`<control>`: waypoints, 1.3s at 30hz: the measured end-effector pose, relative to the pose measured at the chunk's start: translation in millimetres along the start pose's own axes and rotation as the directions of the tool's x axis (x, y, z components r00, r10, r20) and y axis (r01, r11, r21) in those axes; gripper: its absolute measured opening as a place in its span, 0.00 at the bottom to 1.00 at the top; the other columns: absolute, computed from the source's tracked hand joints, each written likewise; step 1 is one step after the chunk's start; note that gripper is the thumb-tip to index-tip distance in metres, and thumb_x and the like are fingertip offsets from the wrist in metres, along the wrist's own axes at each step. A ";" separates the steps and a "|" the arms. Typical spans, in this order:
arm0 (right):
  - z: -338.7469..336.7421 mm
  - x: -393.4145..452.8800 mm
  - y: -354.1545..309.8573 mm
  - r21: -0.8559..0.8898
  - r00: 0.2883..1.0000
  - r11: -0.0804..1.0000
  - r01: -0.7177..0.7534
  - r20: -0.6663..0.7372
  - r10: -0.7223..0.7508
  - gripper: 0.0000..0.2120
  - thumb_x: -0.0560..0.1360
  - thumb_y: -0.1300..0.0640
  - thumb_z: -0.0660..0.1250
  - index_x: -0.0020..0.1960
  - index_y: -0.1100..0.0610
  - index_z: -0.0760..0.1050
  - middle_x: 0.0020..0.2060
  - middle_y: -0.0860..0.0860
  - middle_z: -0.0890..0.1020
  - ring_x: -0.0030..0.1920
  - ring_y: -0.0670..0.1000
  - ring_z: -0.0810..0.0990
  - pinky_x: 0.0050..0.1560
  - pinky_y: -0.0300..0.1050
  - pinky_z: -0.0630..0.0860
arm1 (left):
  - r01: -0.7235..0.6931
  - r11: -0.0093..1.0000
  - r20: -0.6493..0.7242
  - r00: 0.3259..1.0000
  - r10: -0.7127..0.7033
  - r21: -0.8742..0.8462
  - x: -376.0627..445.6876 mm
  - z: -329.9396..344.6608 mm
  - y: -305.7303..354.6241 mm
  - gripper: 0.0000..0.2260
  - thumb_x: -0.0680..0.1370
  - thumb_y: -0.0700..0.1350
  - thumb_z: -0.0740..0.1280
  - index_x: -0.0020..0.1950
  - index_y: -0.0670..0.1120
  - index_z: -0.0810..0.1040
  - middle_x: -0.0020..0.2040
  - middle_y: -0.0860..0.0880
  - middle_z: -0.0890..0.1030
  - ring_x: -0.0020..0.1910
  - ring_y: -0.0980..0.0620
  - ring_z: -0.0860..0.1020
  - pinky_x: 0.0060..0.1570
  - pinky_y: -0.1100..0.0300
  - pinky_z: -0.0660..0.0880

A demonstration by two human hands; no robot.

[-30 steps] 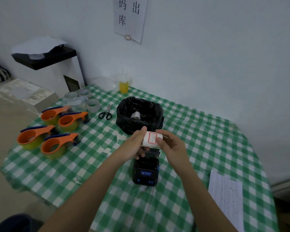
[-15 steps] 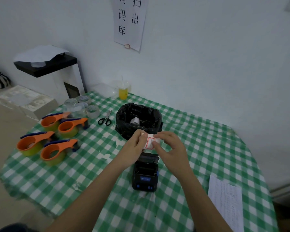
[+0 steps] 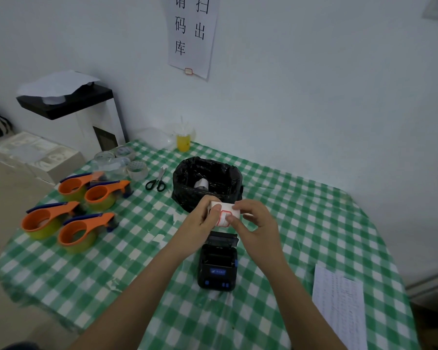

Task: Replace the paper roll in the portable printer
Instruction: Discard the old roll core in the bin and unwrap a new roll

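Note:
A small white paper roll (image 3: 223,212) with red-outlined labels is held above the table between both hands. My left hand (image 3: 200,221) grips its left end. My right hand (image 3: 254,222) holds the right side, thumb pressed on a loose label end at the front. Just below them sits the black portable printer (image 3: 217,267) with blue buttons, its lid open toward the far side. Behind the hands stands a bin lined with a black bag (image 3: 208,183), with a white roll (image 3: 200,184) lying inside it.
Several orange tape dispensers (image 3: 71,215) and clear tape rolls (image 3: 137,169) lie at the left. Scissors (image 3: 157,181) rest beside the bin. A yellow cup (image 3: 183,141) stands by the wall. A printed sheet (image 3: 339,304) lies at the right on the green checked tablecloth (image 3: 314,223).
The roll has turned in my hands and my right thumb has shifted onto the label end at its front. The view has tilted up slightly.

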State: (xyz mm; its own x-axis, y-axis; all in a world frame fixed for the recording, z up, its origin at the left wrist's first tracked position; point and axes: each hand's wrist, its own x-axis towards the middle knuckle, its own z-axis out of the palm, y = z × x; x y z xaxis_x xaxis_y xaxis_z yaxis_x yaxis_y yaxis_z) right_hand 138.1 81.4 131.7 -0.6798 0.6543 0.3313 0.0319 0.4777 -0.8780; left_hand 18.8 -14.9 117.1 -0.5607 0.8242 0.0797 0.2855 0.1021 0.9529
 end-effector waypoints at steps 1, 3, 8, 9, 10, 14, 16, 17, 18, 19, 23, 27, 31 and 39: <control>-0.7 -0.1 -0.4 -0.042 1.000 0.999 0.002 0.024 -0.001 0.07 0.71 0.59 0.71 0.49 0.52 0.77 0.49 0.44 0.79 0.50 0.41 0.77 0.51 0.31 0.74 | -0.001 1.000 0.002 1.000 0.001 0.009 -0.1 0.1 0.1 0.07 0.81 0.49 0.55 0.51 0.51 0.71 0.37 0.52 0.73 0.28 0.61 0.68 0.31 0.66 0.67; -2.2 0.9 -1.2 -0.172 0.997 0.984 0.036 0.079 -0.022 0.07 0.73 0.58 0.69 0.50 0.52 0.75 0.49 0.44 0.78 0.49 0.39 0.75 0.48 0.28 0.72 | -0.005 1.000 0.004 1.000 0.004 0.031 -0.2 0.2 0.2 0.08 0.80 0.52 0.55 0.52 0.52 0.70 0.39 0.48 0.74 0.31 0.56 0.70 0.34 0.59 0.69; 0.2 1.3 -5.4 -0.352 0.988 0.925 0.144 0.103 -0.115 0.03 0.75 0.58 0.66 0.47 0.55 0.73 0.45 0.46 0.76 0.42 0.42 0.72 0.39 0.33 0.70 | -0.018 0.996 -0.012 1.000 0.019 0.084 0.0 0.3 2.8 0.17 0.74 0.62 0.53 0.52 0.52 0.70 0.45 0.38 0.77 0.42 0.37 0.75 0.42 0.41 0.74; 1.1 0.7 -5.5 -0.360 0.989 0.922 0.141 0.101 -0.112 0.02 0.75 0.59 0.66 0.47 0.55 0.73 0.45 0.45 0.76 0.42 0.42 0.72 0.37 0.31 0.69 | -0.017 0.995 -0.009 1.000 0.018 0.094 0.2 0.1 3.3 0.17 0.73 0.62 0.53 0.52 0.52 0.70 0.45 0.37 0.77 0.42 0.37 0.76 0.42 0.40 0.74; 1.7 0.4 -5.4 -0.362 0.990 0.923 0.131 0.100 -0.102 0.02 0.75 0.59 0.65 0.46 0.55 0.72 0.44 0.45 0.75 0.42 0.42 0.72 0.36 0.30 0.68 | -0.017 0.994 -0.005 1.000 0.017 0.104 0.2 0.0 3.7 0.18 0.73 0.63 0.53 0.52 0.52 0.69 0.45 0.37 0.77 0.43 0.37 0.76 0.42 0.40 0.74; 3.4 -1.3 -1.2 -0.288 0.997 0.957 0.041 0.070 -0.022 0.04 0.75 0.58 0.66 0.48 0.53 0.71 0.46 0.45 0.77 0.45 0.40 0.73 0.42 0.31 0.71 | -0.004 0.993 -0.001 1.000 0.004 0.121 0.1 0.5 3.2 0.17 0.74 0.62 0.53 0.52 0.52 0.69 0.45 0.37 0.77 0.40 0.38 0.76 0.39 0.44 0.73; 4.0 -2.1 -1.6 -0.250 0.998 0.968 -0.023 0.055 0.038 0.06 0.75 0.57 0.66 0.51 0.52 0.71 0.46 0.41 0.76 0.45 0.39 0.74 0.43 0.32 0.71 | -0.002 0.992 -0.008 1.000 0.003 0.123 0.4 0.8 2.7 0.17 0.74 0.62 0.53 0.52 0.51 0.69 0.44 0.37 0.77 0.37 0.43 0.74 0.37 0.50 0.71; 4.7 -2.2 -2.0 -0.269 0.998 0.963 -0.003 0.053 0.017 0.06 0.75 0.57 0.66 0.51 0.52 0.72 0.46 0.41 0.76 0.45 0.39 0.74 0.42 0.32 0.71 | -0.003 0.992 -0.011 1.000 0.004 0.123 0.9 0.9 2.9 0.17 0.74 0.62 0.53 0.52 0.51 0.69 0.44 0.37 0.77 0.37 0.43 0.73 0.37 0.51 0.70; 5.3 -2.4 -2.5 -0.289 0.999 0.957 0.032 0.051 -0.018 0.04 0.75 0.58 0.65 0.50 0.52 0.72 0.44 0.42 0.75 0.44 0.39 0.73 0.40 0.33 0.71 | -0.003 0.993 -0.010 1.000 0.004 0.121 1.5 0.7 3.3 0.18 0.74 0.63 0.53 0.52 0.51 0.69 0.44 0.37 0.77 0.37 0.42 0.74 0.37 0.52 0.70; 5.8 -2.9 -3.2 -0.299 0.998 0.952 0.057 0.046 -0.046 0.03 0.75 0.59 0.65 0.47 0.52 0.72 0.44 0.42 0.76 0.45 0.40 0.73 0.40 0.34 0.71 | -0.004 0.993 -0.007 1.000 0.005 0.122 2.1 0.6 3.5 0.19 0.73 0.63 0.53 0.52 0.51 0.69 0.43 0.37 0.77 0.37 0.41 0.74 0.37 0.52 0.70; 6.4 -3.6 -3.1 -0.255 1.000 0.967 0.013 0.017 -0.009 0.04 0.75 0.58 0.66 0.48 0.51 0.72 0.48 0.42 0.77 0.47 0.36 0.74 0.40 0.29 0.70 | -0.011 0.992 -0.005 1.000 0.012 0.129 4.2 -0.5 4.1 0.19 0.73 0.64 0.53 0.52 0.51 0.69 0.43 0.37 0.77 0.37 0.39 0.74 0.38 0.50 0.70; 7.6 -1.9 -2.4 -0.275 0.999 0.960 0.047 0.015 -0.045 0.04 0.76 0.57 0.65 0.50 0.51 0.73 0.49 0.43 0.77 0.48 0.38 0.74 0.42 0.27 0.70 | -0.015 0.994 0.003 1.000 0.015 0.106 5.2 -1.4 3.6 0.19 0.73 0.64 0.53 0.53 0.52 0.69 0.44 0.35 0.77 0.36 0.42 0.73 0.38 0.48 0.71; 5.7 -0.9 -3.6 -0.236 0.997 0.969 0.073 -0.001 -0.075 0.04 0.74 0.61 0.67 0.43 0.54 0.76 0.46 0.45 0.79 0.50 0.35 0.73 0.48 0.22 0.67 | -0.002 0.997 0.002 1.000 0.002 0.083 5.0 -1.2 3.2 0.18 0.73 0.63 0.53 0.52 0.52 0.69 0.41 0.39 0.76 0.35 0.49 0.72 0.37 0.52 0.70; 5.8 1.1 -0.5 -0.021 0.999 0.999 -0.039 -0.023 0.038 0.07 0.72 0.63 0.69 0.39 0.53 0.79 0.45 0.40 0.78 0.48 0.39 0.76 0.50 0.24 0.68 | 0.032 0.997 -0.002 0.999 -0.032 0.070 4.4 -0.7 -2.1 0.10 0.80 0.53 0.54 0.51 0.50 0.70 0.37 0.48 0.72 0.31 0.54 0.67 0.33 0.60 0.67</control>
State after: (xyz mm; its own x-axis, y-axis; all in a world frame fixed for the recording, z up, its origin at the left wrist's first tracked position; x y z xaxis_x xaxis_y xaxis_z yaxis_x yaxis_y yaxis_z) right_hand 133.1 78.4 130.5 -0.6612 0.6853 0.3053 0.0732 0.4639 -0.8828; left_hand 15.2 -11.9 115.7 -0.5708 0.8196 0.0496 0.3211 0.1672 0.9322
